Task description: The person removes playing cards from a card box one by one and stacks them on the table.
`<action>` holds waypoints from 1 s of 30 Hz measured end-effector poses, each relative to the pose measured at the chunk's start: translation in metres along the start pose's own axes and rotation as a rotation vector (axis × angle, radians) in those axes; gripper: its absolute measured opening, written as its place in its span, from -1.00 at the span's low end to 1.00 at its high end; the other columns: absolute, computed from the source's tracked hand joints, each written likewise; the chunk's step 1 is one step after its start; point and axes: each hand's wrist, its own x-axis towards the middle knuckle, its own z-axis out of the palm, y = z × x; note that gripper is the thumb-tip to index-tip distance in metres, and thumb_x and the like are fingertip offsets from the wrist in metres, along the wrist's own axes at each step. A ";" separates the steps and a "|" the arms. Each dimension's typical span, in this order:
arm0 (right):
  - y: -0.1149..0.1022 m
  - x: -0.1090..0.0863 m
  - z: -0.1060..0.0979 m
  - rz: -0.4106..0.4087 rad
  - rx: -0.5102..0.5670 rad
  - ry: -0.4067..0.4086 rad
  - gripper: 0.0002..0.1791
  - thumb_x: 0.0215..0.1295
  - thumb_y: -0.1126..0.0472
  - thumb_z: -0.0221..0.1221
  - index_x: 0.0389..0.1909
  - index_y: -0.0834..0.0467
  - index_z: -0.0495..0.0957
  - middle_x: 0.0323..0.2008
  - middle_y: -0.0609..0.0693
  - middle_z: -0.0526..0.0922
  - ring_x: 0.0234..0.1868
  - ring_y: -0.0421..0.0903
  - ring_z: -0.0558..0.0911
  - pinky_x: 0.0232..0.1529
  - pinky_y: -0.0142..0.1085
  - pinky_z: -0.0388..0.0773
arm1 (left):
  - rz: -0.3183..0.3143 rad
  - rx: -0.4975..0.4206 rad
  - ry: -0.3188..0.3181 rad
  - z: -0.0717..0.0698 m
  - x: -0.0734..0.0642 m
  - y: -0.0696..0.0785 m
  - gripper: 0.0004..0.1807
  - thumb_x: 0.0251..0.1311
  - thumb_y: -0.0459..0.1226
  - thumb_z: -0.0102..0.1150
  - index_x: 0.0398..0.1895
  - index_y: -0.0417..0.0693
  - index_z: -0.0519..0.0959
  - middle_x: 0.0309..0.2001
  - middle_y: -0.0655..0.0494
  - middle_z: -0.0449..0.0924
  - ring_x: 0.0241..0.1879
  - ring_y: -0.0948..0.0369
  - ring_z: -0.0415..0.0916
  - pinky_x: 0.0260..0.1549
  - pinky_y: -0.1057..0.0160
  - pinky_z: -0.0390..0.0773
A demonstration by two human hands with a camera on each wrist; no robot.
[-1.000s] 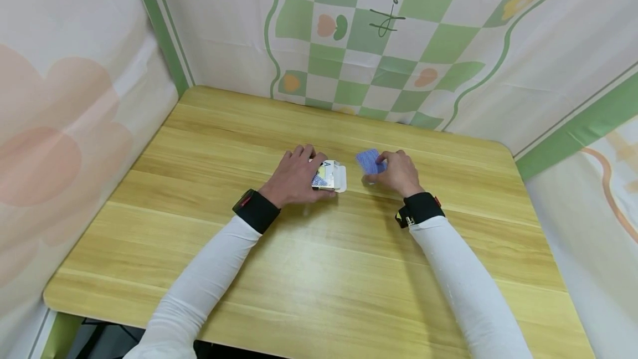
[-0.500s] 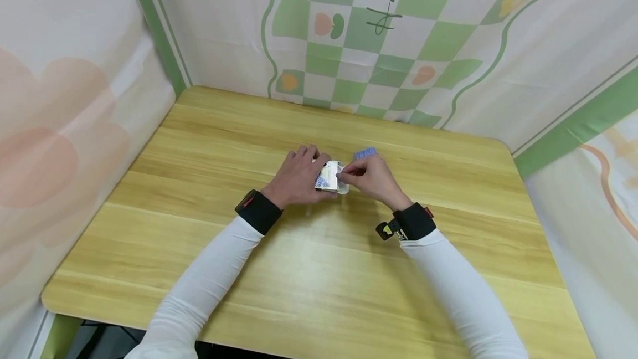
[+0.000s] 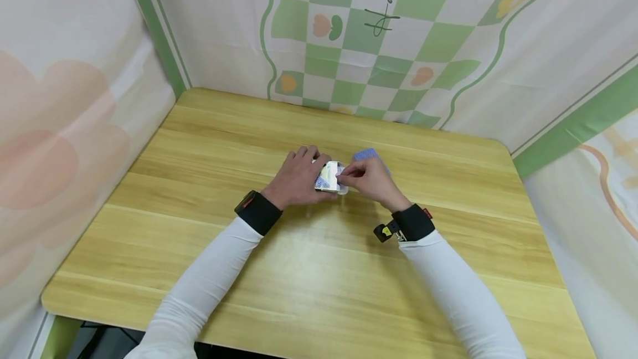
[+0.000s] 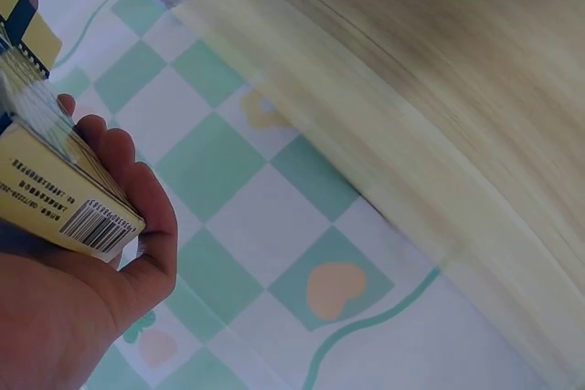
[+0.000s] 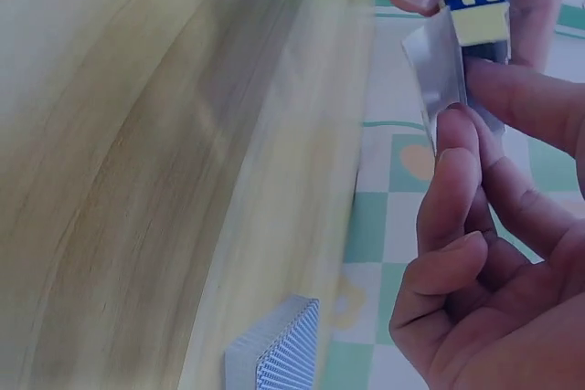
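My left hand (image 3: 299, 178) grips a small playing card box (image 3: 327, 176) across its sides, with the open end turned right. In the left wrist view the box (image 4: 69, 198) shows yellow sides and a barcode, and card edges show in it. My right hand (image 3: 372, 179) is at that open end. In the right wrist view, its fingers pinch the white flap (image 5: 434, 66), and one finger reaches the opening. A stack of blue-backed playing cards (image 3: 366, 154) lies on the table just behind the right hand, partly hidden by it; its side shows in the right wrist view.
The wooden table (image 3: 309, 270) extends around both hands, with rounded corners. A green-and-white checked curtain (image 3: 364, 71) hangs along its back edge, and more cloth hangs at the left and right sides.
My right hand has left the stack of blue cards and moved left to the box's open end, taking the flap. My left hand stays round the box.
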 end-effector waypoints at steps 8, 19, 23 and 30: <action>0.003 -0.006 -0.016 0.126 0.107 -0.072 -0.76 0.18 0.08 0.18 -0.27 0.17 0.59 -0.27 0.09 0.56 -0.29 0.07 0.46 -0.32 -0.20 0.40 | -0.029 0.001 -0.006 -0.003 -0.002 -0.003 -0.07 -0.17 0.41 0.05 0.20 0.05 0.32 0.00 0.03 0.29 0.00 0.06 0.27 -0.08 0.04 0.26; -0.013 -0.004 -0.026 -0.267 -0.351 -0.036 -0.53 -0.12 0.03 0.38 -0.13 0.07 0.52 -0.06 -0.03 0.44 -0.04 0.00 0.41 -0.08 -0.13 0.36 | -0.027 0.003 -0.013 -0.002 -0.002 -0.006 -0.07 -0.17 0.41 0.05 0.21 0.04 0.32 -0.01 0.03 0.29 0.00 0.06 0.26 -0.06 0.04 0.27; -0.021 0.001 -0.024 -0.328 -0.482 -0.118 -0.48 -0.16 -0.02 0.39 -0.12 0.04 0.51 -0.02 -0.03 0.41 0.04 -0.01 0.36 0.02 -0.14 0.30 | -0.009 -0.013 -0.008 -0.002 -0.002 -0.005 -0.09 -0.16 0.40 0.05 0.18 0.03 0.33 -0.05 0.05 0.27 -0.04 0.09 0.24 -0.10 0.04 0.26; -0.023 0.004 -0.022 -0.281 -0.515 -0.194 -0.44 -0.20 0.02 0.42 -0.10 0.04 0.51 -0.01 -0.04 0.41 0.03 -0.05 0.36 0.02 -0.17 0.30 | 0.014 -0.056 -0.011 0.000 -0.002 -0.004 -0.12 -0.16 0.38 0.08 0.15 0.03 0.33 -0.10 0.10 0.23 -0.11 0.16 0.17 -0.20 0.10 0.23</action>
